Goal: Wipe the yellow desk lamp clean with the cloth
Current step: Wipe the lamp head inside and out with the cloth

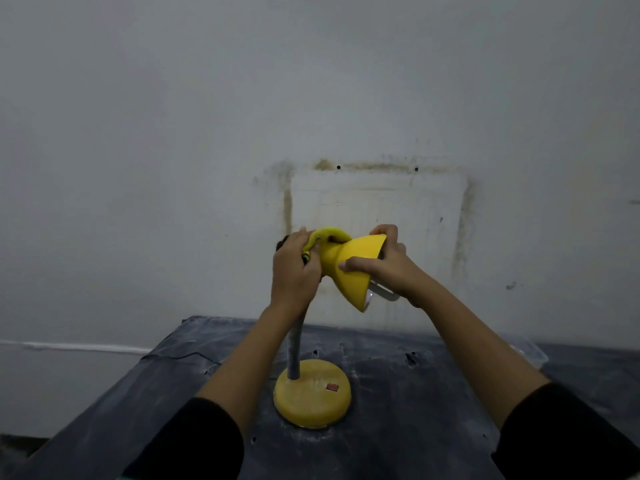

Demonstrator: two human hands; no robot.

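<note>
The yellow desk lamp stands on a dark table, its round dusty base point(311, 396) with a red switch near the middle. A grey flexible neck point(296, 344) rises to the yellow cone shade point(353, 261), which is tilted and opens to the lower right. My left hand point(294, 271) presses a yellow cloth point(329, 234) against the narrow back end of the shade. My right hand point(384, 265) grips the shade's wide rim, thumb on the outside, fingers over the edge. The bulb inside is mostly hidden.
The dark, dusty table point(398, 427) stands against a stained pale wall point(207, 133). A thin black cord point(180, 356) runs off the table's left edge. A clear plastic piece point(530, 355) lies at the table's far right.
</note>
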